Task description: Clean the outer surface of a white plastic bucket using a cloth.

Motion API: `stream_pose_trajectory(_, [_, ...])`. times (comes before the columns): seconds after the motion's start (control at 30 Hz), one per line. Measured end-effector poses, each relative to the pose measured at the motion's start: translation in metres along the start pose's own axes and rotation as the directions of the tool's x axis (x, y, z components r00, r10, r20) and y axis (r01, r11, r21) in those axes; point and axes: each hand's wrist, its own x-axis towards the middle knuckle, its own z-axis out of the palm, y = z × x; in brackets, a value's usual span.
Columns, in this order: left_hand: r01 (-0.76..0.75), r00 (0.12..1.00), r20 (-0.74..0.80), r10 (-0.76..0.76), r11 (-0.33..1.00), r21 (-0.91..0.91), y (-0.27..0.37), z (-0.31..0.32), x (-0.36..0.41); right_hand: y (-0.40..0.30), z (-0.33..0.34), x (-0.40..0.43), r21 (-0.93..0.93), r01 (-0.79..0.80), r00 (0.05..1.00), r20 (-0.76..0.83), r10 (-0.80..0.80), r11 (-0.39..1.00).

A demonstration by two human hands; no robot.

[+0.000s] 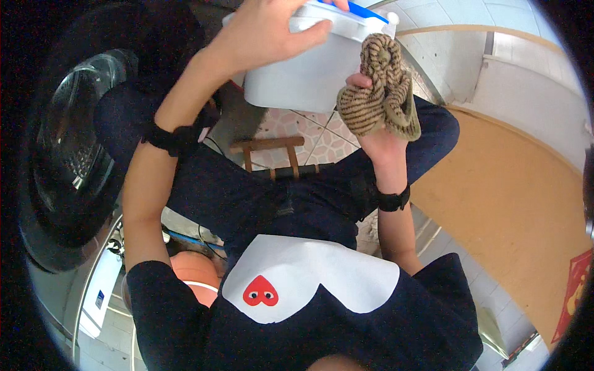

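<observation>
My right hand [386, 147] is closed around brown-and-black striped fabric footwear [364, 109], apparently a slipper; whether it is one or a pair I cannot tell. The thumb presses on its left side. At the top centre, a white plastic container [297, 86] stands upright, with a blue strip [359, 10] and a small white knob at its upper edge. My left hand [283, 35] reaches over the container's upper edge, thumb pointing right. One fingertip shows beside the blue strip, while the other fingers are largely hidden or cut off by the picture's top.
A low wooden stool [269, 143] stands on the patterned tile floor between my legs. To the left is the round glass door [76, 125] of a front-loading washing machine. An orange plastic tub [197, 273] sits low at left. A tan panel [501, 199] runs along the right.
</observation>
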Motion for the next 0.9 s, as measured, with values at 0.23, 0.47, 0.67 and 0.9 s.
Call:
stream_pose_trajectory(0.23, [0.072,0.991,0.127,-0.038,0.959,-0.275,0.008,0.012,-0.003,0.001,0.004,0.01,0.043,-0.037,0.995,0.094,0.033,0.998])
stream_pose_trajectory(0.47, [0.1,0.989,0.142,-0.047,0.913,-0.395,0.018,0.011,0.001,0.003,0.004,0.009,-0.037,0.05,0.999,-0.006,-0.051,0.998])
stream_pose_trajectory(0.67, [0.027,0.998,0.062,0.001,0.895,-0.446,-0.002,0.018,-0.005,-0.012,-0.006,0.001,-0.079,-0.002,0.996,0.094,0.009,0.997])
stream_pose_trajectory(0.9, [0.14,0.987,0.139,-0.085,0.878,-0.459,0.001,0.012,-0.003,-0.038,-0.014,-0.019,-0.009,-0.033,0.969,0.247,0.034,0.999])
